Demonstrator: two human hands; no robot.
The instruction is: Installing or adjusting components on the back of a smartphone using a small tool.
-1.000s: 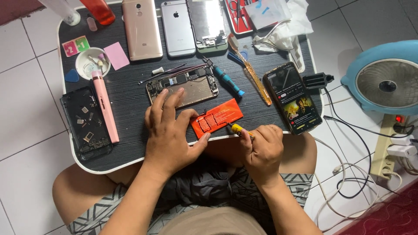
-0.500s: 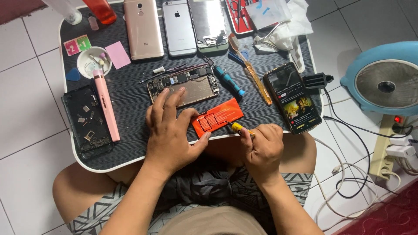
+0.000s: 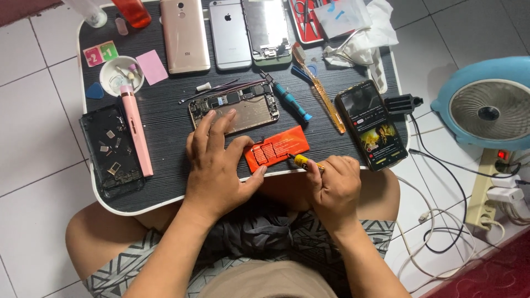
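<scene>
My left hand [image 3: 216,163] lies flat on the dark lap table [image 3: 165,116], its thumb against the left end of an orange phone battery [image 3: 277,148] and its fingertips resting on an opened phone body [image 3: 234,108]. My right hand [image 3: 334,185] grips a small yellow tube [image 3: 301,160] whose tip touches the battery's lower right edge.
Along the table's far edge lie three phones [image 3: 184,34] and a red tool case [image 3: 309,19]. A pink pen tool [image 3: 136,129], a black parts tray [image 3: 110,152], a blue screwdriver [image 3: 290,100], an amber toothbrush [image 3: 320,88] and a lit phone [image 3: 371,124] surround the work. A blue fan [image 3: 486,105] and power strip [image 3: 488,187] sit right.
</scene>
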